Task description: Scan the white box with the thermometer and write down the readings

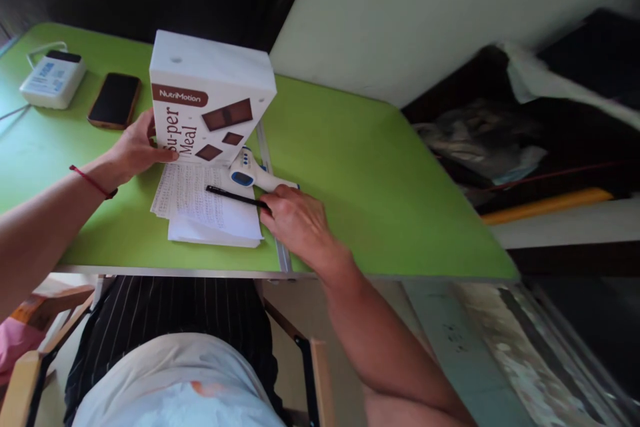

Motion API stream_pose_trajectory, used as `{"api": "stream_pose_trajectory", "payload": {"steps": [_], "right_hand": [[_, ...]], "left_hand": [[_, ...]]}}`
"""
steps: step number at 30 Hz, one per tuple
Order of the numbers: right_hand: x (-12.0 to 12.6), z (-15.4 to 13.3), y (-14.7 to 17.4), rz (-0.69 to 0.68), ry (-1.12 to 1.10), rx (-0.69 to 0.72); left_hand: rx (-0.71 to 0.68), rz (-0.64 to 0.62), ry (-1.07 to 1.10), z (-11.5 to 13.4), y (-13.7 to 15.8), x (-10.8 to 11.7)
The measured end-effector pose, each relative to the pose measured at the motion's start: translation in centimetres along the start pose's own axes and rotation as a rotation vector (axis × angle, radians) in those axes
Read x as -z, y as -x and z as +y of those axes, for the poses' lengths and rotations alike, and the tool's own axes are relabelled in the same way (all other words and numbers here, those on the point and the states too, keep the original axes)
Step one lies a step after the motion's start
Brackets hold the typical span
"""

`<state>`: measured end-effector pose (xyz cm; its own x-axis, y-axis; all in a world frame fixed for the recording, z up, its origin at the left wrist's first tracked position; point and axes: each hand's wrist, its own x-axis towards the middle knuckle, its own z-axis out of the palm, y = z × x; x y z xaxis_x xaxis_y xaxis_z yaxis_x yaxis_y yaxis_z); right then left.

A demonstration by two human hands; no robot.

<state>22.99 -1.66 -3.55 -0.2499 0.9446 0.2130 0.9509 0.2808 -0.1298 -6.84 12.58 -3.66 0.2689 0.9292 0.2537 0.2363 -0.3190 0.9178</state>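
A white "NutriMotion Super Meal" box [215, 97] stands upright on the green table. My left hand [136, 148] grips its lower left edge, thumb on the printed front, the other fingers partly hidden behind its side. Below the box lie handwritten sheets of paper [215, 223]. My right hand [299, 219] is closed around the end of a black pen [233, 195] that slants over the sheets. Just beyond its knuckles lies a white and blue infrared thermometer [257, 177], its handle end close against the hand. Whether the fingers touch that handle, I cannot tell.
A smartphone [115, 101] lies left of the box. Farther left is a white corded device [53, 79]. The green table [360, 167] has a metal seam strip [283, 255]. A wall rises behind, and a dark shelf with plastic bags [480, 140] stands to the right.
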Motion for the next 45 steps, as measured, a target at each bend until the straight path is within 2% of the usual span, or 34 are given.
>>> {"api": "stream_pose_trajectory", "payload": {"steps": [3,6,11,13,15,18,21,23,25,29,34,40,45], "right_hand": [[0.2,0.9,-0.9,0.062,-0.148,-0.028],[0.3,1.8,-2.7,0.151,-0.132,-0.084],[-0.4,2.1,-5.0,-0.049,-0.043,-0.140],[-0.6,2.0,-4.8,-0.040,-0.036,-0.173],[-0.4,2.2,-4.2,0.042,-0.057,-0.200],[0.5,2.3,-3.2,0.255,-0.172,-0.246],[1.1,0.6,-3.0,0.434,-0.549,-0.220],[0.9,-1.8,-3.5,0.415,-0.903,-0.185],[0.2,-4.4,-4.2,0.303,-1.194,-0.207],[-1.2,-8.0,-4.8,0.149,-1.468,-0.344],[-2.1,-8.9,-4.8,0.101,-1.559,-0.418],[-2.5,-9.0,-5.1,0.089,-1.604,-0.503],[-2.9,-9.1,-5.1,0.113,-1.592,-0.508]], "left_hand": [[0.062,-0.048,0.091,0.6,0.5,0.1],[0.034,0.009,0.053,0.8,1.0,0.1],[0.003,0.035,0.019,1.3,1.2,-0.3],[-0.005,0.037,0.009,1.5,1.4,-0.4],[-0.013,0.038,0.014,1.7,1.6,-0.5],[-0.005,0.031,0.013,1.8,1.8,-0.6],[0.000,0.028,-0.055,1.7,1.9,-0.7],[-0.015,0.023,-0.090,1.6,1.9,-0.6],[-0.038,0.032,-0.119,1.5,2.0,-0.6],[-0.061,0.053,-0.207,1.3,2.3,-0.5],[-0.094,0.044,-0.287,1.4,2.3,-0.5],[-0.072,-0.025,-0.155,1.3,2.3,-0.3],[-0.108,-0.042,-0.189,1.2,2.4,-0.2]]}}
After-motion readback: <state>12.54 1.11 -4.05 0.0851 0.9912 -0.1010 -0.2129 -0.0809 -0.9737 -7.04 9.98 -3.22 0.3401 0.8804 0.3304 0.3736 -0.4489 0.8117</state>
